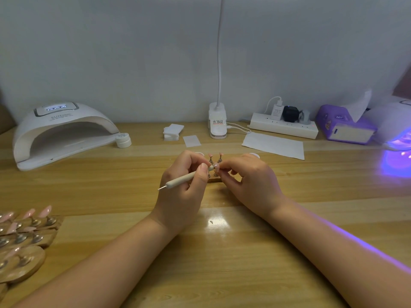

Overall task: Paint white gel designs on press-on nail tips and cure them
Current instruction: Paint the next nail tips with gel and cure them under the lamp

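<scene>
My left hand [184,185] grips a cream dotting pen [184,179], its metal point sticking out to the left and its other end at a pink nail tip [215,167]. My right hand [251,181] pinches that nail tip from the right, just above a small wooden stand [215,179]. Two more pink tips [215,155] stand upright on pegs behind it. A white jar of gel [123,140] sits by the mouth of the white curing lamp [60,132] at the back left. A second lamp [398,132] glows violet at the far right edge.
Wooden stands with several pink tips [24,232] lie at the left edge. Along the back are white wipes [172,131], a desk lamp base [217,123], a power strip [284,127], a paper sheet [274,146] and a purple tissue box [344,127].
</scene>
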The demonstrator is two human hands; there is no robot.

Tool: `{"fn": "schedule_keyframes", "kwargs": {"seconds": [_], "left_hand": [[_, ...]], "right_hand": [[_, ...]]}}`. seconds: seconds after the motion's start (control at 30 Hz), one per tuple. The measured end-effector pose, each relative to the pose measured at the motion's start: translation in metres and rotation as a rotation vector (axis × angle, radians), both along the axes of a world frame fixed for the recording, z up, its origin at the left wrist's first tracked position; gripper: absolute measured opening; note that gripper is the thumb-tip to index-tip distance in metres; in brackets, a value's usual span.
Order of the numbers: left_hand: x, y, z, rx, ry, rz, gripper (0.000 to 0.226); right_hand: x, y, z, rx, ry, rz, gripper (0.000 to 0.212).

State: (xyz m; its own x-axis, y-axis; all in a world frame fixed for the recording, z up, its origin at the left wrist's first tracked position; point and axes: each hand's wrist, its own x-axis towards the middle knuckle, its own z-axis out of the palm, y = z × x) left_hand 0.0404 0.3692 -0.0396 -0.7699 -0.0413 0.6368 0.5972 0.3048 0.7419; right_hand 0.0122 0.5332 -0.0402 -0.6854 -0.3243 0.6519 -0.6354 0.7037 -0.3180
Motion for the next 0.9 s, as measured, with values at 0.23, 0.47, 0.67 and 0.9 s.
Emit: {"fn": "schedule_keyframes", "kwargs": {"seconds": [0.23, 0.47, 0.67, 0.9], "left_hand": [[0.0005, -0.0001, 0.0001, -0.013, -0.010, -0.005, 0.020], [0.0014, 0.0007, 0.0011, -0.024, -0.021, 0.014, 0.009], [0.0020, 0.0013, 0.0018, -0.025, -0.020, 0.011, 0.009], [0.0015, 0.0000, 0.0008, 0.025, -0.013, 0.006, 0.012]], "right_hand": [[0.0008, -0.0001, 0.0009, 0.008, 0.013, 0.008, 0.010], [0.0013, 0.0005, 0.0017, 0.017, 0.005, 0.015, 0.012], [0.0007, -0.0001, 0.0012, 0.012, 0.017, 0.018, 0.011], [0.0002, -0.0002, -0.0001, -0.002, 0.030, 0.015, 0.011]]}}
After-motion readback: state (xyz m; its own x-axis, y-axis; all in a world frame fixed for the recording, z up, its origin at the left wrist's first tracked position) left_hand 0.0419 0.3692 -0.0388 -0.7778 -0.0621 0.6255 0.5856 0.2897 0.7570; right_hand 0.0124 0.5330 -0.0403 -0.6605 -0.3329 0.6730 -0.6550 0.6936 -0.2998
